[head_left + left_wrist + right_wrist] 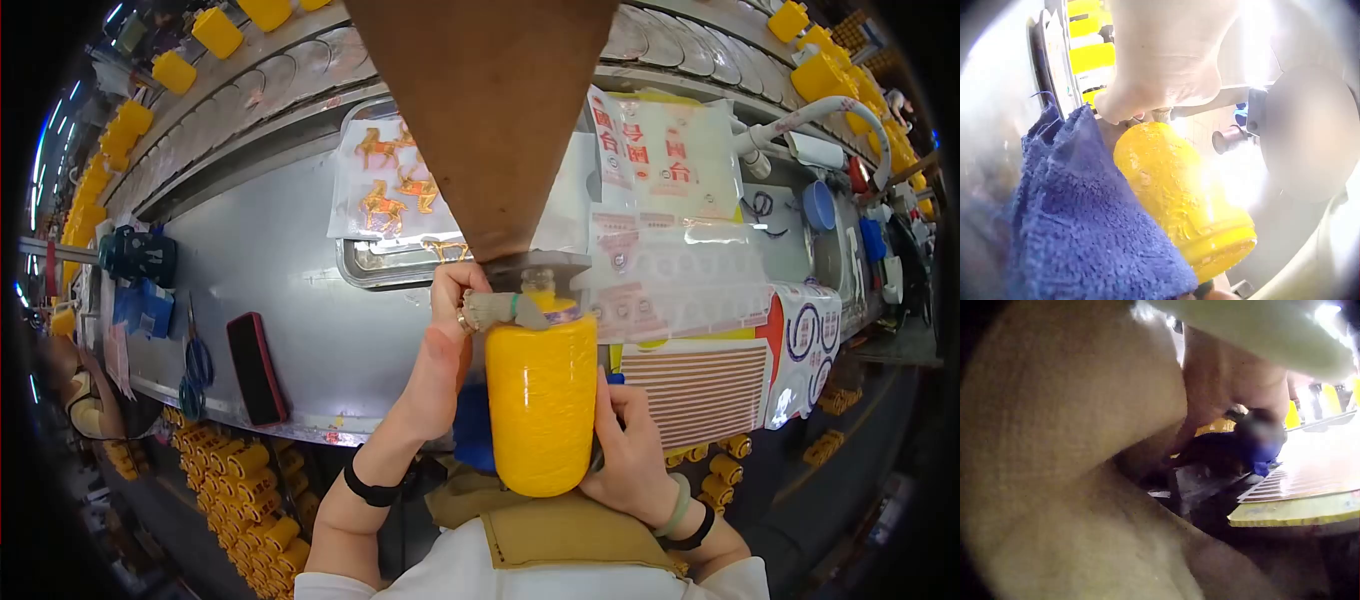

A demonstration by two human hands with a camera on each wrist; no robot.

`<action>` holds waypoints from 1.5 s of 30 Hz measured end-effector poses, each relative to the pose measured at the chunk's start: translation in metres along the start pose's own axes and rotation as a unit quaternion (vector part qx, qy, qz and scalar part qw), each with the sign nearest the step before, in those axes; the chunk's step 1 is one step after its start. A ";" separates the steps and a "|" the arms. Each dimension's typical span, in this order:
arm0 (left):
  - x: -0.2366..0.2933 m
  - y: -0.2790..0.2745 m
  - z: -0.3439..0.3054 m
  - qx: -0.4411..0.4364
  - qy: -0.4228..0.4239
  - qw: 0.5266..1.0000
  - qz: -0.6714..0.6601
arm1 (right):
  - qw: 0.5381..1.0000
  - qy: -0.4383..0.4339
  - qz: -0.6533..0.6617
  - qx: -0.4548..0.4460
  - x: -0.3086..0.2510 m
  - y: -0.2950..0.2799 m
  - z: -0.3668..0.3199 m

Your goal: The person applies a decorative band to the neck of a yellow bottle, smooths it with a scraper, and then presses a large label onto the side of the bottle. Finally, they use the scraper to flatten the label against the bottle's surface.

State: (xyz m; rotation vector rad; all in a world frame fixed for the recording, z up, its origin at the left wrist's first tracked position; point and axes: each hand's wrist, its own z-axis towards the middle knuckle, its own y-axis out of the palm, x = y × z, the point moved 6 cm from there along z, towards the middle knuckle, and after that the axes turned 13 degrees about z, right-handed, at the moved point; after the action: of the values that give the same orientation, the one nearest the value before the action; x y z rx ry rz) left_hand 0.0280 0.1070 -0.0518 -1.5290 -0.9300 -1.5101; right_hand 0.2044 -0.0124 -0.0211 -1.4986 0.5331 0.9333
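A glossy yellow bottle [541, 405] stands out in front of the person's body, its clear neck [538, 282] pointing away. My right hand [630, 455] holds it low on its right side, thumb along the wall. Beside the neck, my left hand [455, 300] curls its fingers at the back end of a stubby grey tool [492, 311] with a green band, whose tip overlaps the bottle's shoulder. A blue cloth [1091, 212] lies along the bottle [1175, 194] in the left wrist view. The right wrist view shows mostly blurred skin, with the bottle largely hidden.
A brown beam [485, 110] comes down over the metal bench [300, 330]. On the bench lie a phone [256, 368], scissors [195, 365], a tray [350, 265] with golden horse figures and printed sheets [680, 170]. Beyond runs a conveyor with yellow bottles [217, 33].
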 end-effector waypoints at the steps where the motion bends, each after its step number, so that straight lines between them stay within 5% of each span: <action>1: -0.002 -0.001 -0.001 0.017 -0.004 0.999 -0.046 | 1.000 -0.015 0.002 0.005 -0.008 -0.004 -0.001; 4: 0.007 0.001 0.000 -0.009 -0.029 0.999 0.036 | 0.999 -0.025 -0.037 -0.026 -0.024 -0.009 -0.010; 6: -0.002 0.000 0.000 0.001 -0.029 0.999 0.016 | 0.999 0.003 0.007 0.049 -0.014 -0.008 -0.007; 9: -0.002 0.001 0.000 0.018 -0.032 0.999 -0.008 | 0.999 0.033 0.027 0.021 0.001 0.000 0.000; 15: 0.001 0.002 -0.001 -0.005 -0.015 1.000 0.021 | 0.998 -0.036 -0.035 -0.028 -0.020 -0.003 -0.008; 17: 0.003 0.004 0.001 -0.007 0.010 0.999 0.029 | 0.998 0.060 0.008 0.033 0.000 0.000 -0.002; 18: 0.004 0.005 0.001 0.000 0.003 1.000 0.012 | 0.997 0.070 0.025 -0.009 0.001 -0.001 0.001; 23: 0.008 0.006 -0.001 -0.007 -0.015 1.000 0.013 | 0.999 0.003 -0.011 -0.041 -0.014 -0.007 -0.009; 29: 0.024 0.006 -0.011 0.077 0.100 0.983 0.131 | 0.999 0.047 0.026 -0.006 -0.004 -0.006 -0.007; 31: 0.036 0.003 -0.019 0.164 0.151 0.955 0.198 | 0.998 0.061 0.032 0.001 0.000 -0.003 -0.004; 35: 0.041 0.005 -0.025 0.169 0.200 0.920 0.293 | 0.999 0.036 0.028 0.001 0.003 0.003 -0.001; 45: 0.016 0.001 -0.035 0.264 0.092 0.945 0.170 | 0.999 -0.031 0.018 0.014 -0.013 -0.007 -0.009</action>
State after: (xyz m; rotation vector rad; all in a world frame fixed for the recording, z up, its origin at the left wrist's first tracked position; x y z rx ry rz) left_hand 0.0144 0.0741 -0.0357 -1.0696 -0.8241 -1.0269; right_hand 0.2046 -0.0220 -0.0070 -1.4349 0.5268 0.9932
